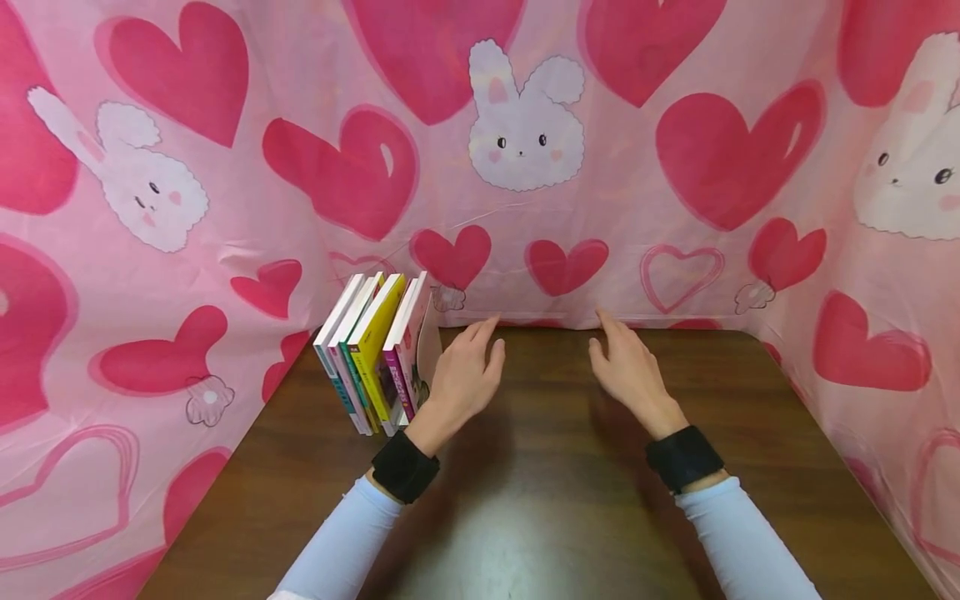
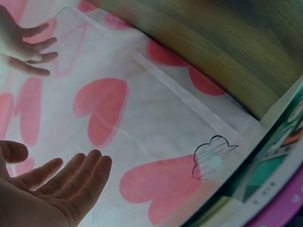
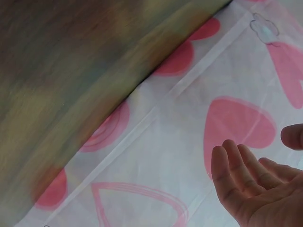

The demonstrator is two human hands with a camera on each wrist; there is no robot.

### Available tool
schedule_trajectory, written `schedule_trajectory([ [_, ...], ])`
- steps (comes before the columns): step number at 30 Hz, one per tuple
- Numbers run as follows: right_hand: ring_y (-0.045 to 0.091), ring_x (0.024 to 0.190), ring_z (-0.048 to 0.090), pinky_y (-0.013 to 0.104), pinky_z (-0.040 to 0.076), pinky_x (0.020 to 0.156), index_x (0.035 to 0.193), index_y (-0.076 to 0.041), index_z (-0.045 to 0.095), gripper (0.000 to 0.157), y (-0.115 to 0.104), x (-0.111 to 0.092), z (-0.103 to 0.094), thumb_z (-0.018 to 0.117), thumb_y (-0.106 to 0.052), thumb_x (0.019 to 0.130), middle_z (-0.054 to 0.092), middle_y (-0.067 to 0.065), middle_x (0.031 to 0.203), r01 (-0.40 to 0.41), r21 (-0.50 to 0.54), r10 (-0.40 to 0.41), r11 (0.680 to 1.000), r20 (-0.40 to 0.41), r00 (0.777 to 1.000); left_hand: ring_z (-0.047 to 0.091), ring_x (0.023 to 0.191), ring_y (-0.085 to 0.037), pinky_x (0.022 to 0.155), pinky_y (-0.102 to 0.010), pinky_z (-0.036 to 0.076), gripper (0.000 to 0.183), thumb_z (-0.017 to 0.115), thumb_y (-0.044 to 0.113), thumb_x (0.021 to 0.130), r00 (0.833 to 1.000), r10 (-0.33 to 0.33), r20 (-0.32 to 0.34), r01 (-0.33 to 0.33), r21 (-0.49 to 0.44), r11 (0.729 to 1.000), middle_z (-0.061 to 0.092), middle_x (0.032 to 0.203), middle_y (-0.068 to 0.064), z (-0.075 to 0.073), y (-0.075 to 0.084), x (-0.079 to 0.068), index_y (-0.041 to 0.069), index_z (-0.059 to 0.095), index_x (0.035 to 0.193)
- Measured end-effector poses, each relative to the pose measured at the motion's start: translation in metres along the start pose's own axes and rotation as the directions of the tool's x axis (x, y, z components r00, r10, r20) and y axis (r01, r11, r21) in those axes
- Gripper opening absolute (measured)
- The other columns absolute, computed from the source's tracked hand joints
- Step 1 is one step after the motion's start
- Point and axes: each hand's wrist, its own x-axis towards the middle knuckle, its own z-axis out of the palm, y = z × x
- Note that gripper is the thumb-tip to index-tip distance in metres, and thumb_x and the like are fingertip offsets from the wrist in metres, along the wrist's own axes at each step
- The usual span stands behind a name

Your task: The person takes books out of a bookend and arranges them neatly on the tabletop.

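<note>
At least six books (image 1: 377,329) stand in one row on a single brown table (image 1: 540,508), leaning slightly; their exact number cannot be told where the covers press together. The spines that show include one yellow, one purple and one teal. Behind the books and to either side of them hangs pink cloth (image 1: 242,192) printed with many hearts and three rabbit heads (image 1: 525,137), one of these to the left of the books and two to the right. Two arms in pale blue sleeves (image 1: 341,542) reach forward, with two black wristbands (image 1: 684,460). The left hand (image 1: 467,371) is just to the right of the books, apart from them, its fingers extended and loosely bent, holding nothing. The right hand (image 1: 630,367) is well apart from the books, farther right, likewise relaxed and unfurled with nothing in its grasp. Both thumbs stand away from the fingers and point inward.
</note>
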Motion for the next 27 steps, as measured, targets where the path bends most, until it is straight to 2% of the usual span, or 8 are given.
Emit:
schedule_trajectory([
  [4,0.048,0.131,0.054,0.07,0.046,0.099,0.161,-0.003,0.038,0.059,-0.002,-0.012,0.002,0.052,-0.023,0.108,0.056,0.027,0.146,-0.001,0.018,0.002,1.0,-0.019,1.0,0.065,0.124,-0.031,0.102,-0.048,0.054,0.042,0.054,0.027,0.109,1.0,0.001,-0.029,-0.003,-0.04,0.999,0.067,0.137,-0.014,-0.005,0.0,-0.013,0.005,0.063,0.144],
  [9,0.043,0.109,0.062,0.065,0.05,0.092,0.16,-0.002,0.039,0.058,-0.005,-0.027,0.004,0.053,-0.022,0.108,0.062,0.024,0.134,0.0,0.054,0.003,0.999,-0.053,0.999,0.07,0.117,-0.029,0.1,-0.044,0.055,0.037,0.058,0.023,0.108,0.996,0.016,-0.09,-0.022,-0.07,0.997,0.071,0.129,-0.013,-0.01,0.001,-0.031,0.004,0.066,0.139],
  [11,0.038,0.097,0.062,0.06,0.052,0.085,0.159,-0.002,0.042,0.056,-0.005,-0.032,0.005,0.054,-0.02,0.107,0.064,0.022,0.129,0.005,0.066,0.0,0.998,-0.077,0.997,0.071,0.114,-0.028,0.097,-0.044,0.057,0.035,0.06,0.021,0.107,0.994,0.019,-0.112,-0.029,-0.085,0.996,0.072,0.127,-0.012,-0.013,0.002,-0.038,0.004,0.067,0.136],
  [16,0.027,0.08,0.057,0.047,0.05,0.072,0.155,-0.002,0.046,0.051,-0.006,-0.041,0.008,0.055,-0.017,0.107,0.067,0.019,0.125,0.01,0.087,-0.001,0.996,-0.112,0.994,0.073,0.109,-0.026,0.091,-0.041,0.06,0.032,0.064,0.02,0.105,0.99,-0.006,-0.137,-0.011,-0.121,0.993,0.073,0.124,-0.01,-0.021,0.003,-0.058,0.006,0.069,0.134],
  [19,0.026,0.08,0.058,0.046,0.051,0.072,0.154,-0.002,0.047,0.05,-0.007,-0.042,0.01,0.056,-0.016,0.107,0.067,0.018,0.126,0.009,0.098,0.003,0.995,-0.116,0.993,0.073,0.107,-0.024,0.088,-0.04,0.061,0.031,0.065,0.019,0.105,0.986,-0.024,-0.162,0.004,-0.124,0.992,0.074,0.121,-0.008,-0.026,0.002,-0.068,0.006,0.07,0.132],
  [22,0.028,0.084,0.06,0.049,0.052,0.076,0.153,-0.002,0.049,0.049,-0.009,-0.043,0.013,0.057,-0.015,0.107,0.068,0.018,0.124,0.011,0.115,0.004,0.993,-0.126,0.992,0.074,0.097,-0.022,0.082,-0.038,0.062,0.027,0.066,0.016,0.104,0.977,-0.03,-0.21,0.002,-0.132,0.991,0.075,0.116,-0.008,-0.034,0.0,-0.078,0.005,0.071,0.128],
  [27,0.031,0.09,0.062,0.051,0.052,0.078,0.153,-0.001,0.049,0.049,-0.012,-0.044,0.013,0.057,-0.014,0.107,0.068,0.019,0.122,0.025,0.141,-0.004,0.99,-0.148,0.989,0.069,0.08,-0.019,0.067,-0.037,0.062,0.017,0.067,0.008,0.101,0.941,-0.026,-0.337,-0.025,-0.145,0.989,0.075,0.105,-0.009,-0.046,-0.007,-0.093,0.003,0.073,0.116],
])
